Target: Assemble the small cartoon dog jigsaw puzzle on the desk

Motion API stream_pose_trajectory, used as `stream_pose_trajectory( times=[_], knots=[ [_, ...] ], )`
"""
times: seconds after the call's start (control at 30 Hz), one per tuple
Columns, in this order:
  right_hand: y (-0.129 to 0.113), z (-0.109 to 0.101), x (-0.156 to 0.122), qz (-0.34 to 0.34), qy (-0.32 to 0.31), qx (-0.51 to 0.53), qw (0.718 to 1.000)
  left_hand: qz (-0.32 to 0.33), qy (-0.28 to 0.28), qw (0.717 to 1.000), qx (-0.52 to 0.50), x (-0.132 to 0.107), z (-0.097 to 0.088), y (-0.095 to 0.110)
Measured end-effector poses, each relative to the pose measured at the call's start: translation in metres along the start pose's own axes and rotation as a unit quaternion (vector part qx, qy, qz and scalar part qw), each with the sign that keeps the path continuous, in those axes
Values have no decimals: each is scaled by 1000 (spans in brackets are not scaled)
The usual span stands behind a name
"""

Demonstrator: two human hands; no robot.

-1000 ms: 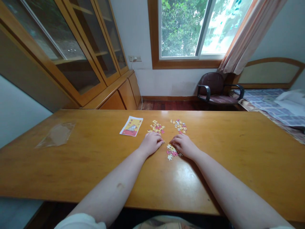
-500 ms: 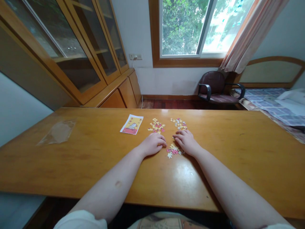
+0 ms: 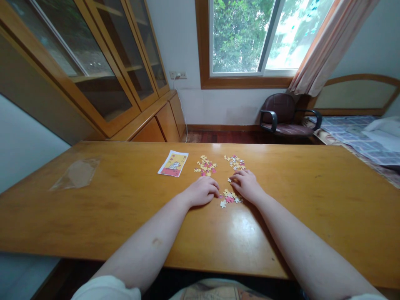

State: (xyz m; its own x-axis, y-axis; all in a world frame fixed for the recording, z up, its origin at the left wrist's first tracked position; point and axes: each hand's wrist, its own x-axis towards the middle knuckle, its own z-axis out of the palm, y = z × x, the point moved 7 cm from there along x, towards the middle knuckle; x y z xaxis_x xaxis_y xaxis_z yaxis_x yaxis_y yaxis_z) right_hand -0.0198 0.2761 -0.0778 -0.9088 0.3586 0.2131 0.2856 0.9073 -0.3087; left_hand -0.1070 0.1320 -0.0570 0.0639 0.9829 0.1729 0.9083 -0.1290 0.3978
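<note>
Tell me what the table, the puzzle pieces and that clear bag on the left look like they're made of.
Table: wood or wood veneer with a glossy varnish, going by the grain and window glare. Puzzle pieces: likely printed cardboard, flat and matte, in yellow, pink and white. Clear bag: thin transparent plastic film, wrinkled and faintly shiny.

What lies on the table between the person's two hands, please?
In the head view, a small cluster of puzzle pieces lies between the left hand and right hand.
</note>
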Motion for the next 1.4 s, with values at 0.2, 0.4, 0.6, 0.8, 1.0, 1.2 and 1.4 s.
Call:
stream_pose_trajectory(
  times=[0.2, 0.4, 0.6, 0.8, 1.0, 1.2, 1.4],
  knots=[
    [3, -4, 2, 31, 7, -1, 999, -19, 7, 1000, 1, -1, 0, -5],
    [16, -8, 1, 108, 20, -12, 994, 0, 1, 1000, -6, -2, 4, -4],
    [23, -10, 0, 150, 11, -22, 988, -79, 34, 996, 34, -3, -4, -21],
    [25, -13, -1, 167, 19, -43, 985, -152, 88, 982, 72, -5, -18, -24],
    [12, -13, -1, 125, -4, -31, 992, 24, -22, 999, 24, 4, 1, 31],
    [14, -13, -1, 124, 16, -18, 992, 9, -45, 998, 39, 5, 11, 30],
    [21, -19, -1, 141, 54, 31, 988, -8, -21, 999, 43, 2, 1, 11]
  ],
)
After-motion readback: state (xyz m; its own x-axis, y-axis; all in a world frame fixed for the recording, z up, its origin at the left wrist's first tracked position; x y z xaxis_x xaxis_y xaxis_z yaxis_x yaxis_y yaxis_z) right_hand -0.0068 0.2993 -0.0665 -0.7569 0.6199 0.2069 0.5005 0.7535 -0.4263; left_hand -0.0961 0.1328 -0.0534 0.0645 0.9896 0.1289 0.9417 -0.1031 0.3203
